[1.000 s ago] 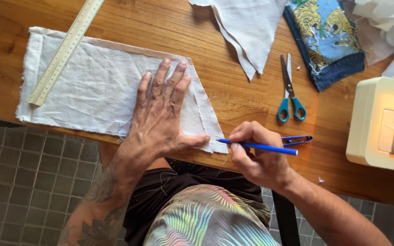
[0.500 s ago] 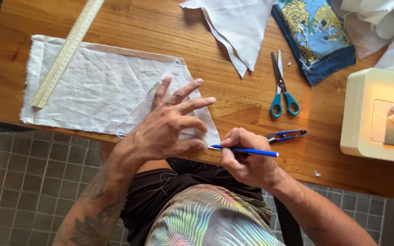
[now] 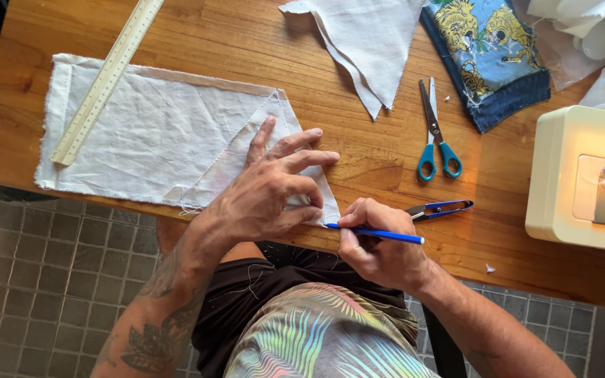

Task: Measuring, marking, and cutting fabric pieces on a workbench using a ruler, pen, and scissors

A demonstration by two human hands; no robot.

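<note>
1. The left hand (image 3: 271, 192) rests on a small white fabric triangle (image 3: 260, 164), fingers spread and arched, fingertips pressing down, seemingly to keep the piece from sliding.
2. That triangle lies on top of a larger white cloth (image 3: 141, 133), spread flat on the wooden table (image 3: 260, 42), near its front edge; its pointed end reaches toward the right hand.
3. The right hand (image 3: 379, 248) pinches a blue pen (image 3: 376, 233) between thumb and fingers, held low and nearly level. Its tip sits at the triangle's lower right corner, close to the left fingertips, so the pressed fabric stays taut where the tip meets it.
4. A pale ruler (image 3: 106, 77) lies diagonally across the cloth's left part, well apart from both hands.
5. Blue-handled scissors (image 3: 434, 136) lie on the bare wood to the right, blades pointing away from the person; small thread snips (image 3: 439, 208) lie just beside the right hand.
6. More white triangular pieces (image 3: 372, 42) sit at the far edge, beside a blue patterned fabric (image 3: 491, 56).
7. A cream sewing machine (image 3: 582, 182) stands at the right edge, its lamp lit.
</note>
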